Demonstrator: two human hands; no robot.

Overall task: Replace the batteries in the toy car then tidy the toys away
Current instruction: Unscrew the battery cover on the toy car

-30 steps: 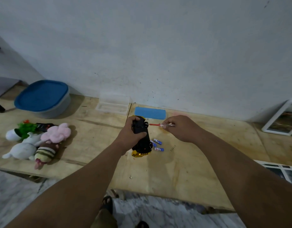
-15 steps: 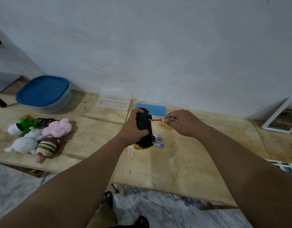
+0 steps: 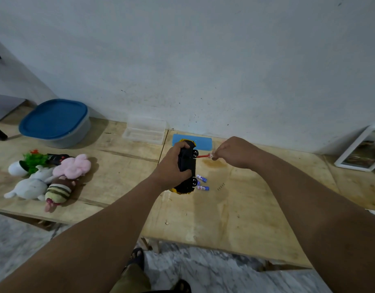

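My left hand (image 3: 173, 166) grips a yellow toy car (image 3: 187, 166) turned so its black underside and wheels face right, above the wooden table (image 3: 224, 218). My right hand (image 3: 235, 152) pinches a small screwdriver (image 3: 203, 156) with a red shaft, its tip against the car's underside near the upper wheel. Three small blue and white batteries (image 3: 201, 182) lie on the table just right of the car's lower end. A few tiny dark screws (image 3: 221, 186) lie further right.
A pile of soft toys (image 3: 53, 180) with a green plant toy and a dark remote lies at left. A grey tub with a blue lid (image 3: 55, 121), a clear plastic case (image 3: 144, 132) and a blue pad (image 3: 203, 142) stand along the wall. A white picture frame (image 3: 362, 149) leans at right.
The view has shifted slightly. My left hand has tilted the car a little more upright, and the screwdriver stays pressed to its underside.
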